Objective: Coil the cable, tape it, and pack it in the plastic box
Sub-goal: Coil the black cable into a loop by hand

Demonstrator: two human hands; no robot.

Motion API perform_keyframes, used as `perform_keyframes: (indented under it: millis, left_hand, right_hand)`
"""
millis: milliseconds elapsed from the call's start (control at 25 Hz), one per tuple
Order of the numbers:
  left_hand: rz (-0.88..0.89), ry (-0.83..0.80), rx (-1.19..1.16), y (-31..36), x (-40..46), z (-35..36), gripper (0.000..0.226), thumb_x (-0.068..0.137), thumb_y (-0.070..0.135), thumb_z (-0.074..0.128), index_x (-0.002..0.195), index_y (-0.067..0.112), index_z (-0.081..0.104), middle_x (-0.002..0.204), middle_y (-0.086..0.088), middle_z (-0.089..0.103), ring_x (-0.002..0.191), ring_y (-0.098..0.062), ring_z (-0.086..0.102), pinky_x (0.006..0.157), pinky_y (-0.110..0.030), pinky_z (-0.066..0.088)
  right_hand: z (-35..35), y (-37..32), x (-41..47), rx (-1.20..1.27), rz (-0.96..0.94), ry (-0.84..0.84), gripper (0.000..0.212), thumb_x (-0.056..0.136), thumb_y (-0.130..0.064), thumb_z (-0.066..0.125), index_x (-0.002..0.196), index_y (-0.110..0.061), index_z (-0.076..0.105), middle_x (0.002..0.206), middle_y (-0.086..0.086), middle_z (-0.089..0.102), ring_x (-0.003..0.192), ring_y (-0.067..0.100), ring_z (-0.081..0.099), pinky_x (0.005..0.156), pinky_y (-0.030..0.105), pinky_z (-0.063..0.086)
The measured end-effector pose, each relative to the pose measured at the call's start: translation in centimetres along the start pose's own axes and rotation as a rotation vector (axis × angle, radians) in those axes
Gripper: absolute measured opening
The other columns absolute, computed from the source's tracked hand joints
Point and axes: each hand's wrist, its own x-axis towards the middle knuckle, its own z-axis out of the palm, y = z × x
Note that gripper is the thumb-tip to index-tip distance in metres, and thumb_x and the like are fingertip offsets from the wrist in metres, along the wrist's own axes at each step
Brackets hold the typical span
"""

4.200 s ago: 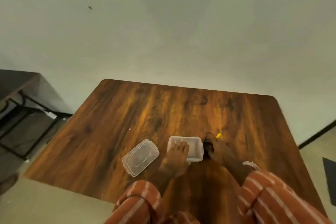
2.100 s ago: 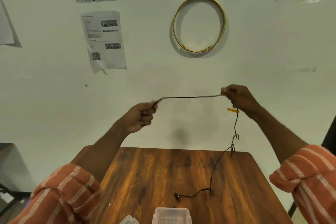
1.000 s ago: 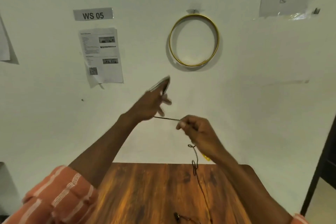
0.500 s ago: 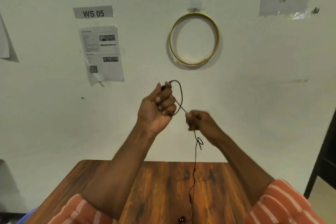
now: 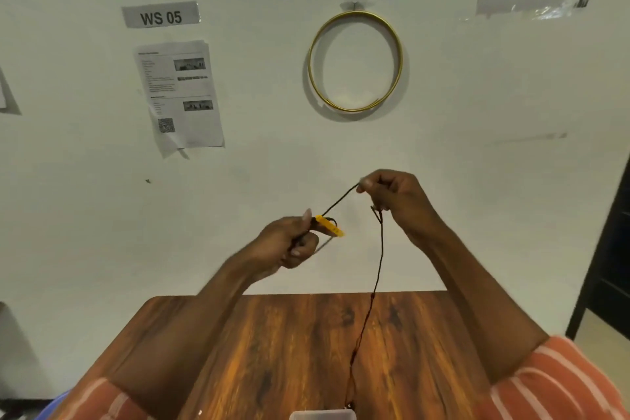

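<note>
Black and thin, the cable [image 5: 377, 259] runs between your two raised hands in front of the white wall. Your left hand [image 5: 286, 244] is clenched around one end of it, with a small yellow tag [image 5: 329, 225] sticking out just past your thumb and fingers. From there a short taut stretch of the cable rises up and to the right to your right hand [image 5: 397, 201], which pinches it between thumb and fingertips. Below your right hand the cable hangs down in a long loose line, passes in front of the far edge of the wooden table [image 5: 272, 351], and reaches the tabletop close to the near edge of the view, just beside the plastic box [image 5: 322, 415]. Only the top rim of that box shows at the bottom of the frame, so you cannot tell what is inside it. Both of your forearms are bare, with orange striped sleeves [image 5: 559, 385] pushed up near the elbows. On the wall behind your hands hang a gold hoop [image 5: 399, 54], a printed sheet [image 5: 180, 95] and a label reading "WS 05" [image 5: 161, 14].
</note>
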Motion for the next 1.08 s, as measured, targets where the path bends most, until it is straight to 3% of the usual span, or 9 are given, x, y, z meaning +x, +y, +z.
perform_keyframes:
  millis: [200, 400, 480, 560, 640, 720, 840, 920, 1080]
  left_hand:
    - [0.150, -0.156, -0.600, 3.8, -0.3, 2.3, 0.048, 0.101, 0.037, 0.028, 0.095, 0.008, 0.065, 0.045, 0.005, 0.027, 0.037, -0.007, 0.015, 0.036, -0.019, 0.015]
    - [0.536, 0.312, -0.777, 10.0, 2.1, -0.9, 0.033, 0.105, 0.030, 0.029, 0.097, 0.014, 0.057, 0.051, 0.009, 0.056, 0.035, -0.002, 0.039, 0.037, -0.015, 0.025]
    - [0.615, 0.622, -0.500, 10.9, 3.2, -3.4, 0.028, 0.105, 0.028, 0.031, 0.099, 0.015, 0.055, 0.059, 0.007, 0.068, 0.046, -0.007, 0.059, 0.043, -0.016, 0.038]
    - [0.620, 0.836, 0.089, 9.5, 4.0, -5.7, 0.018, 0.104, 0.024, 0.034, 0.101, 0.017, 0.050, 0.064, 0.005, 0.072, 0.060, -0.014, 0.070, 0.056, -0.022, 0.050]
    - [0.458, 0.755, 0.755, 6.4, 4.1, -6.6, 0.014, 0.101, 0.023, 0.039, 0.104, 0.018, 0.051, 0.066, 0.007, 0.068, 0.072, -0.017, 0.072, 0.074, -0.031, 0.056]
    - [0.223, 0.547, 1.059, 2.5, 3.3, -5.8, 0.023, 0.101, 0.025, 0.041, 0.102, 0.010, 0.059, 0.062, 0.012, 0.059, 0.079, -0.020, 0.069, 0.079, -0.029, 0.050]
    - [0.023, 0.239, 0.487, -1.8, 0.9, -1.2, 0.053, 0.103, 0.040, 0.034, 0.092, -0.001, 0.066, 0.043, 0.011, 0.039, 0.041, -0.009, 0.039, 0.049, -0.025, 0.033]
    - [-0.120, 0.085, 0.087, -3.0, -1.0, 1.1, 0.071, 0.096, 0.058, 0.027, 0.063, 0.003, 0.058, 0.040, 0.008, 0.026, 0.036, -0.009, 0.020, 0.042, -0.021, 0.020]
    - [0.056, -0.135, -0.607, -1.1, -3.1, 2.7, 0.047, 0.094, 0.051, 0.046, 0.063, 0.016, 0.050, 0.043, 0.006, 0.021, 0.036, -0.010, 0.015, 0.040, -0.022, 0.021]
  right_hand:
    - [0.9, 3.2, 1.4, -0.021, 0.044, -0.024, 0.025, 0.094, -0.022, 0.062, 0.071, -0.014, 0.068, 0.054, -0.010, 0.055, 0.054, 0.005, 0.045, 0.060, 0.020, 0.039]
    - [4.6, 7.7, -4.6, -0.038, 0.180, -0.362, 0.024, 0.093, -0.024, 0.066, 0.073, -0.011, 0.070, 0.055, 0.005, 0.056, 0.052, 0.011, 0.050, 0.069, 0.027, 0.043]
    - [4.8, 7.9, -6.8, 0.017, 0.228, -0.428, 0.022, 0.095, -0.027, 0.063, 0.085, -0.010, 0.074, 0.057, 0.003, 0.048, 0.051, 0.010, 0.044, 0.062, 0.030, 0.038]
    - [3.8, 6.5, -7.4, 0.060, 0.205, -0.404, 0.027, 0.096, -0.030, 0.056, 0.096, -0.010, 0.074, 0.058, 0.000, 0.037, 0.051, 0.010, 0.035, 0.054, 0.033, 0.026]
    - [2.0, 4.0, -6.5, 0.076, 0.130, -0.331, 0.029, 0.095, -0.029, 0.054, 0.097, -0.007, 0.073, 0.058, -0.003, 0.033, 0.052, 0.010, 0.029, 0.054, 0.039, 0.018]
    - [0.1, 1.3, -4.5, 0.073, 0.053, -0.232, 0.026, 0.095, -0.025, 0.054, 0.089, -0.007, 0.073, 0.055, -0.005, 0.033, 0.050, 0.009, 0.027, 0.052, 0.037, 0.016]
    - [-2.5, -0.1, -0.6, 0.075, 0.012, 0.012, 0.030, 0.101, -0.019, 0.051, 0.078, -0.014, 0.069, 0.054, -0.005, 0.032, 0.048, 0.010, 0.023, 0.052, 0.033, 0.015]
    - [-3.7, 1.1, 1.7, 0.059, 0.036, 0.130, 0.031, 0.100, -0.021, 0.052, 0.074, -0.018, 0.069, 0.054, -0.006, 0.031, 0.048, 0.011, 0.022, 0.053, 0.033, 0.016]
    - [-3.1, 6.4, 1.8, -0.015, 0.145, 0.208, 0.029, 0.098, -0.024, 0.055, 0.074, -0.020, 0.070, 0.056, -0.003, 0.035, 0.047, 0.010, 0.031, 0.051, 0.027, 0.029]
